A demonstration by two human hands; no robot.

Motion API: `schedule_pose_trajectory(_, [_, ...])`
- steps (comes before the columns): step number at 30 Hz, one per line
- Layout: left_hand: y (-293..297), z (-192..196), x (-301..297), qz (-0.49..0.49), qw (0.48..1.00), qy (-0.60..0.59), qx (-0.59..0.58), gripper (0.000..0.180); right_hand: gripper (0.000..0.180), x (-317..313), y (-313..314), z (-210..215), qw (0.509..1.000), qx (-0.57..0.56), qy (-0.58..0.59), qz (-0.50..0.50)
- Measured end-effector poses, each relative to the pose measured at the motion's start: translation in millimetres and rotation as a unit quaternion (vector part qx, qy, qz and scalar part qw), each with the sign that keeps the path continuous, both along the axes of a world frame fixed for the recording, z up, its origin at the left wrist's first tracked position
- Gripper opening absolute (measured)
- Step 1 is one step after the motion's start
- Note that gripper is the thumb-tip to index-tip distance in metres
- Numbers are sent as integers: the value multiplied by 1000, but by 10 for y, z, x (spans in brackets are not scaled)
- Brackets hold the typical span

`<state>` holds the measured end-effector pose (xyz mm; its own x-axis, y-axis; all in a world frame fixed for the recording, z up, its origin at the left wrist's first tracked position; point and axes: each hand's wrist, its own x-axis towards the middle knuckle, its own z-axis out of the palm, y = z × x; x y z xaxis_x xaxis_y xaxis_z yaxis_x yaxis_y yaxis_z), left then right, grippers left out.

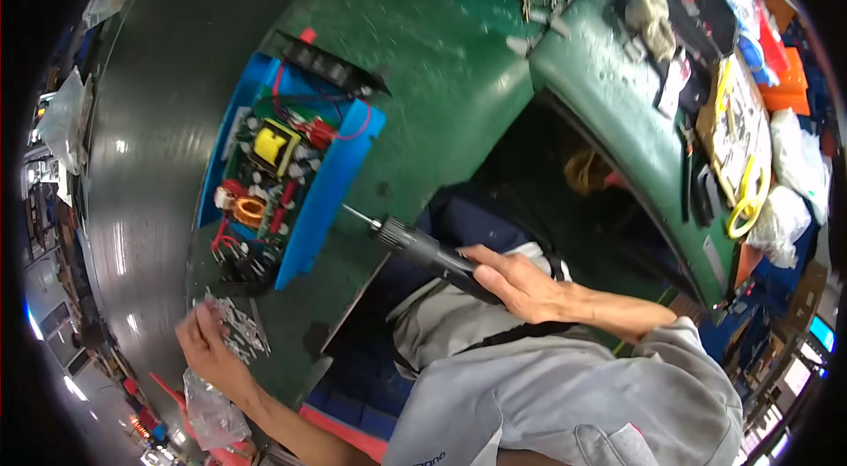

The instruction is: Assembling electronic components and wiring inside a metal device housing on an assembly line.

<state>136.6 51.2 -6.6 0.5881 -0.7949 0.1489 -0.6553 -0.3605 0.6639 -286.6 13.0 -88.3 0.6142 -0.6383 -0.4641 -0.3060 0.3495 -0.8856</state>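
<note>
Head cam: R grip [520, 285] is wrapped snug round a black power screwdriver [428, 252], tip right by the blue housing [322, 206] on the green counter [423, 51]. L grip [210, 347] is half curled at some small metal pieces [247, 329], prob. screws; can't tell if it's pinching any. Driver's prob. stiff w/ some heft, best held round the barrel. Housing looks rigid, but the exposed board [273, 146] seems fragile, so hold the blue sides imo. Counter's smooth, shiny, maybe slick. Room's cluttered: pliers [688, 168], plastic bags [778, 232] etc. on the R.
</note>
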Motion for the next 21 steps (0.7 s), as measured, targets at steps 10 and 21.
schedule_pose_trajectory(10, [-866,10,-1153,-203,978,7,48,19,48,184,31,7,996,-81,-20,-14])
schedule_pose_trajectory(21, [-944,14,-1162,-328,908,-248,76,9,47,250,23,-95,985,-171,9,-7])
